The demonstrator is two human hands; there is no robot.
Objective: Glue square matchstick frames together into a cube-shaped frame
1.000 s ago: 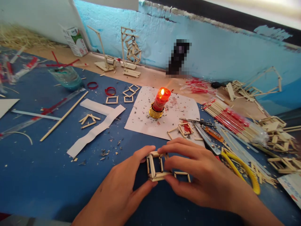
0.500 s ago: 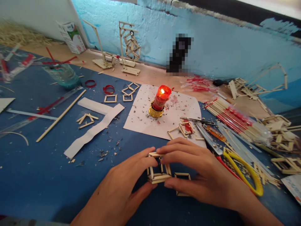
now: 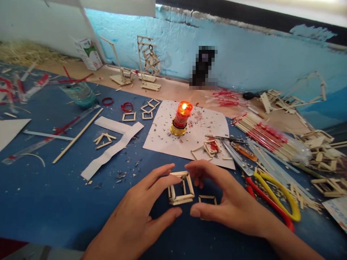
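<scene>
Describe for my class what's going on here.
A person's bare left hand has fingers over a small boxy frame of pale wooden sticks, while the bare right hand curves open beside it. A flat square of similar sticks lies near that right hand. Beyond, a lit red candle stands on a white paper sheet.

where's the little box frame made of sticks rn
In the head view, the box frame is just below centre, between the left hand and right hand, left of a flat stick square.
</scene>
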